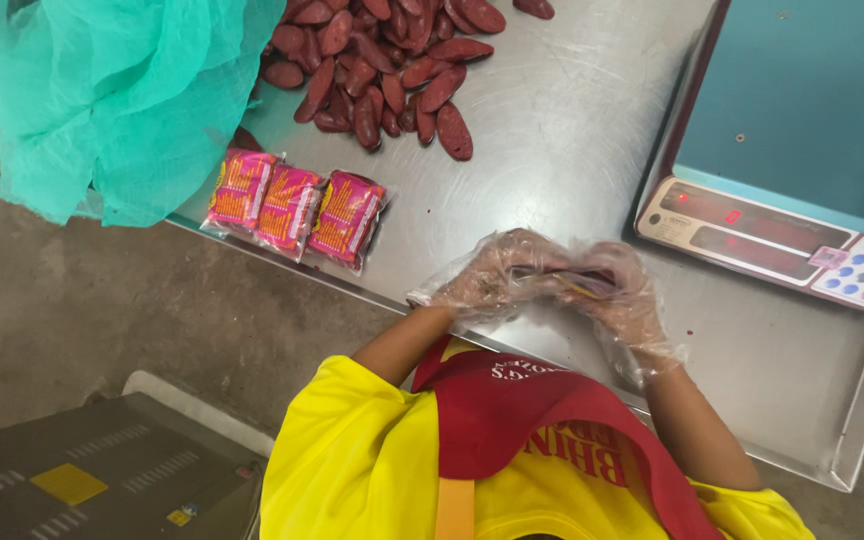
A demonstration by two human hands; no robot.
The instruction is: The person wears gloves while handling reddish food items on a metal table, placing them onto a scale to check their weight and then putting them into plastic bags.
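Near the front edge of the steel tabletop (552, 130), the left hand (487, 278) and the right hand (620, 290) are brought together, both covered in loose clear plastic gloves, presumably so that the food is not touched with bare skin. A small packet (584, 286) is pinched between the two hands; only a sliver of pink and yellow is seen through the gloves. The grip of each hand is closed around it, the fingers curled in, though it cannot be told exactly how the fingertips lie under the crinkled plastic. The packet is held just above the tabletop, close to the body, where it is easily worked with both hands.

To the left of the hands, three pink and orange packets (292, 208) are laid side by side in a neat row near the tabletop edge, apparently set apart from the loose goods. Behind them a pile of dark red sausages (392, 70) is spread across the steel, within reach. A green mesh net (112, 100) hangs over the left corner of the tabletop and partly covers the pile. To the right, a weighing scale (782, 230) with a teal platform is set beside the hands, well apart from the pile. A yellow shirt and red apron (542, 420) are seen below
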